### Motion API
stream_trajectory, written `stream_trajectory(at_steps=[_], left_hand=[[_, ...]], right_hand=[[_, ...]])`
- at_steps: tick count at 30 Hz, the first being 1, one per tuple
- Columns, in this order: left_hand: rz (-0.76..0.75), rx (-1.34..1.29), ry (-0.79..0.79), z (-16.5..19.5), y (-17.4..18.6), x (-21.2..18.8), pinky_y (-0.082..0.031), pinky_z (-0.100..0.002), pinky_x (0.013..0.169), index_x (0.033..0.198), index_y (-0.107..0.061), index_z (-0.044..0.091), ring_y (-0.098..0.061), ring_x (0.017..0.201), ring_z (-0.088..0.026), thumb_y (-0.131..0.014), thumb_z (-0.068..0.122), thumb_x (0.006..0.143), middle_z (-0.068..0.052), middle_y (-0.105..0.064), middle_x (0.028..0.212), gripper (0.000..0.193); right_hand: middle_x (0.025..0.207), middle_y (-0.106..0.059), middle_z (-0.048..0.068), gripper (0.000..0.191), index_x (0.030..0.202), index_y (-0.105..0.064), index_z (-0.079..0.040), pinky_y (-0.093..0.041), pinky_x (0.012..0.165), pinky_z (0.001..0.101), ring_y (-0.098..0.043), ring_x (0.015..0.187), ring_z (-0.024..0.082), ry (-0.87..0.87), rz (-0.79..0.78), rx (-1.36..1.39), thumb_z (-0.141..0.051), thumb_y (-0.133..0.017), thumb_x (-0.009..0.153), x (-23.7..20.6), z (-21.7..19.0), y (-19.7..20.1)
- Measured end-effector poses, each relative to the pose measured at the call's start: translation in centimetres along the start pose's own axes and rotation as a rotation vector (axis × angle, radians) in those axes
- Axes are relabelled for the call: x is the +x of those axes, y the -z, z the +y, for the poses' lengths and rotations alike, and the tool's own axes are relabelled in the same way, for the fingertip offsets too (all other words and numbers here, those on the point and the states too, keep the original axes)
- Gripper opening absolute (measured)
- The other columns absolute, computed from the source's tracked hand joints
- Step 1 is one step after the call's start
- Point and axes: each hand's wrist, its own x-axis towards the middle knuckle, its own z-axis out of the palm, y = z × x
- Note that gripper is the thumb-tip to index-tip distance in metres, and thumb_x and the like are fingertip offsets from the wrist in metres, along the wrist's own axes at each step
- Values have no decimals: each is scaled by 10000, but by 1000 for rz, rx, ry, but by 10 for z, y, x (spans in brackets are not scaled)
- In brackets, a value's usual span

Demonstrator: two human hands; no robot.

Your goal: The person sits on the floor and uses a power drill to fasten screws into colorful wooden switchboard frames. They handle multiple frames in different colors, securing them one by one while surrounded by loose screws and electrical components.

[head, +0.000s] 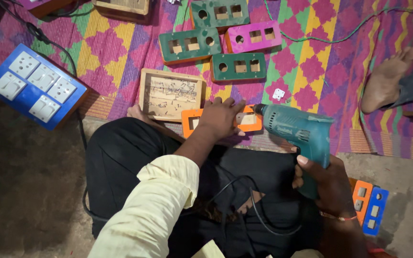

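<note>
Hands are working one orange switch-board faceplate [247, 122] at the picture's centre: the left hand [221, 117] is pressing flat and open on it, pinning it over the person's lap, while the right hand [328, 184], at 4 o'clock, is gripping a teal electric drill [299, 134] whose nose is meeting the plate's right edge. At 9 o'clock, a finished-looking blue board with white switches [34, 86] is lying on the patterned mat [307, 71]. At 11 o'clock an open wooden box [170, 95] is waiting; at 12 o'clock, three green plates [237, 67] and a pink plate [253, 37] are showing cut openings but no fittings. At 4 o'clock, small orange and blue plates [369, 203] are lying aside. Judging by this, most boards are awaiting assembly.
</note>
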Motion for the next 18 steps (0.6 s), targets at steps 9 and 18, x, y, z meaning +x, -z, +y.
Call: stream_trajectory(at_steps=[9, 18], left_hand=[[-40, 0, 13, 0, -1, 0, -451, -582, 987, 1490, -477, 292, -565, 1197, -352, -840, 575, 697, -41, -629, 1274, 916], [-75, -21, 31, -2, 0, 1, -453, -585, 996, 1477, -489, 292, -555, 1230, -361, -841, 586, 695, -30, -632, 1289, 906]], right_hand=[[705, -631, 104, 270, 938, -628, 54, -554, 553, 369, -637, 556, 203, 42, -36, 0, -196, -718, 884, 1, 2, -2], [724, -626, 77, 261, 995, -646, 7, -534, 534, 348, -607, 542, 185, -20, 38, 20, -204, -728, 866, 4, 5, -3]])
